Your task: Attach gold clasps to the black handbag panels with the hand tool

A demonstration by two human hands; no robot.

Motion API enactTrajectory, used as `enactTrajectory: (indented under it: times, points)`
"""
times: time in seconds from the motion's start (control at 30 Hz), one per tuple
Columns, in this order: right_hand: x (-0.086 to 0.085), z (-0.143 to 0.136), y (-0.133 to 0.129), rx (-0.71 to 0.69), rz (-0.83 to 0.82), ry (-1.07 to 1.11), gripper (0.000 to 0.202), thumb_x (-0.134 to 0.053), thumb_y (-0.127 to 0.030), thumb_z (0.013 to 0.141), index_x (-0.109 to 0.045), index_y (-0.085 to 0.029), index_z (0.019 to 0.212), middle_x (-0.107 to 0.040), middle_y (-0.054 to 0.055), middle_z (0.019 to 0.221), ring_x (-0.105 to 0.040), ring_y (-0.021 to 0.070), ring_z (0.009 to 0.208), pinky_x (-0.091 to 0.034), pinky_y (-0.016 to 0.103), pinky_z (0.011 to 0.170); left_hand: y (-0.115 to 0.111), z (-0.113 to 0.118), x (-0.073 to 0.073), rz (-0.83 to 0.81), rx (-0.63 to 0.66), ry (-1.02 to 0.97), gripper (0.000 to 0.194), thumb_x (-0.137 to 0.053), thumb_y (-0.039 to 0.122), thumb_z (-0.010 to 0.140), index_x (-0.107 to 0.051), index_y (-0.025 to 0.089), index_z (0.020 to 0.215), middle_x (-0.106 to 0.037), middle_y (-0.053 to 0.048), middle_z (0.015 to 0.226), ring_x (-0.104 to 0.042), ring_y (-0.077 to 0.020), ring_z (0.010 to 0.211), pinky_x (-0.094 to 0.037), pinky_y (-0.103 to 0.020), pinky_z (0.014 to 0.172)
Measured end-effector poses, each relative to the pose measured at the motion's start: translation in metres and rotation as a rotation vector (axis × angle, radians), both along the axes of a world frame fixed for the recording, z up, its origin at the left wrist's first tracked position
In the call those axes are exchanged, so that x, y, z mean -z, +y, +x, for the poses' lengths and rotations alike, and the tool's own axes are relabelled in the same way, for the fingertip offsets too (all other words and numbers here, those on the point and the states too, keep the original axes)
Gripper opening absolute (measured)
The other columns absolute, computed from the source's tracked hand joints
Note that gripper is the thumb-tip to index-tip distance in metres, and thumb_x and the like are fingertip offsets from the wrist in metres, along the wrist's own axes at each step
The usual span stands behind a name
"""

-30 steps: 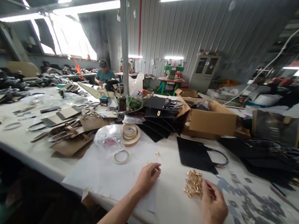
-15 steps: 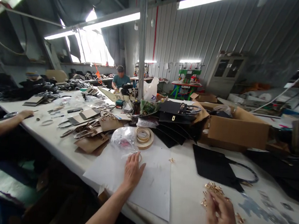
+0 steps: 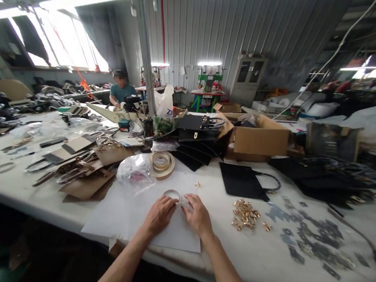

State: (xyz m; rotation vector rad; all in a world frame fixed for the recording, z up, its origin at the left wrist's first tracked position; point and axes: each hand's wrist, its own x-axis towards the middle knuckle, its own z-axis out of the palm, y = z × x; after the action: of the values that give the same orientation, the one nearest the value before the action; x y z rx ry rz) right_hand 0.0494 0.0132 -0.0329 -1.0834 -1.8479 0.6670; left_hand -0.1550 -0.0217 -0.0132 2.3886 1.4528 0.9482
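Item: one thin pale ring (image 3: 171, 191), located over the white sheet (image 3: 117, 214) at the near middle of the table (image 3: 229, 260). Left hand (image 3: 160, 213): back uppermost, fingers bent, thumb and forefinger pinching the ring's near edge. Right hand (image 3: 198, 215): just right of the ring, fingers bent towards it; whether its fingertips pinched anything could not be told.

Beyond the ring: nested tape rolls (image 3: 169, 173), lying flat, with a crumpled clear plastic bag (image 3: 136, 171) adjoining on the left. Far of the right hand: a small gold piece (image 3: 197, 185), lying alone.

Right of the hands: a heap of gold fittings (image 3: 245, 213); farther right, a scatter of grey metal plates (image 3: 322, 233). Beyond the heap: one black panel (image 3: 242, 181), flat, with a looped handle (image 3: 272, 180).

Left side: stacked brown panels (image 3: 86, 184), overlapping untidily. Far right of centre: an open cardboard box (image 3: 261, 141). Far left: one person (image 3: 122, 91), in a teal top, seated behind the clutter.
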Motion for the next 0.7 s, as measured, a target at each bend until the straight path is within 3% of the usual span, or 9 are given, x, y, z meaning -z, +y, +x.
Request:
enactTrajectory:
  times: [0.1, 0.27, 0.4, 0.5, 0.6, 0.7]
  points:
    - [0.001, 0.001, 0.002, 0.007, -0.025, -0.035, 0.029, -0.062, -0.026, 0.095, -0.072, -0.024, 0.123, -0.073, 0.009, 0.112, -0.07, 0.0244, 0.096, -0.058, 0.039, 0.092, 0.001, 0.001, -0.001, -0.004, -0.006, 0.0, 0.027, -0.049, 0.024, 0.104, -0.067, 0.024, 0.125, -0.07, -0.008, 0.101, -0.066, -0.0231, 0.099, -0.054, -0.034, 0.088]
    - [-0.002, 0.003, -0.001, 0.032, -0.037, -0.077, 0.017, -0.058, -0.025, 0.098, -0.074, -0.025, 0.099, -0.074, 0.006, 0.097, -0.07, 0.023, 0.09, -0.054, 0.035, 0.087, 0.001, 0.002, 0.002, 0.008, -0.026, 0.04, 0.031, -0.048, 0.022, 0.104, -0.065, 0.025, 0.13, -0.07, -0.009, 0.111, -0.067, -0.023, 0.101, -0.054, -0.037, 0.091]
    - [-0.005, 0.004, -0.012, 0.016, -0.013, -0.101, 0.018, -0.057, -0.023, 0.099, -0.074, -0.025, 0.099, -0.073, 0.004, 0.094, -0.069, 0.0219, 0.088, -0.053, 0.032, 0.084, 0.002, 0.002, 0.004, 0.032, -0.044, 0.078, 0.045, -0.045, 0.013, 0.101, -0.057, 0.027, 0.142, -0.065, -0.009, 0.136, -0.063, -0.0251, 0.117, -0.053, -0.042, 0.1]
    - [-0.006, 0.004, -0.019, -0.009, 0.013, -0.109, 0.02, -0.056, -0.018, 0.098, -0.075, -0.026, 0.1, -0.073, 0.004, 0.094, -0.069, 0.0217, 0.09, -0.053, 0.031, 0.084, 0.004, 0.002, 0.004, 0.022, -0.02, 0.124, 0.054, -0.046, 0.007, 0.098, -0.054, 0.029, 0.147, -0.064, -0.008, 0.141, -0.059, -0.0261, 0.119, -0.053, -0.044, 0.101]
    - [-0.005, 0.004, -0.02, -0.003, 0.009, -0.079, 0.021, -0.056, -0.016, 0.097, -0.075, -0.026, 0.101, -0.073, 0.005, 0.095, -0.069, 0.0212, 0.089, -0.053, 0.031, 0.083, 0.007, 0.005, 0.001, 0.003, 0.037, 0.133, 0.052, -0.048, 0.007, 0.098, -0.056, 0.026, 0.146, -0.068, -0.008, 0.133, -0.056, -0.0278, 0.119, -0.052, -0.046, 0.102]
    - [-0.003, 0.004, -0.017, 0.017, 0.003, -0.057, 0.019, -0.059, -0.015, 0.096, -0.075, -0.025, 0.101, -0.072, 0.005, 0.095, -0.068, 0.0203, 0.087, -0.053, 0.03, 0.083, 0.011, 0.009, -0.004, -0.016, 0.07, 0.103, 0.032, -0.049, 0.019, 0.103, -0.066, 0.024, 0.131, -0.072, -0.009, 0.113, -0.057, -0.0273, 0.113, -0.051, -0.044, 0.098]
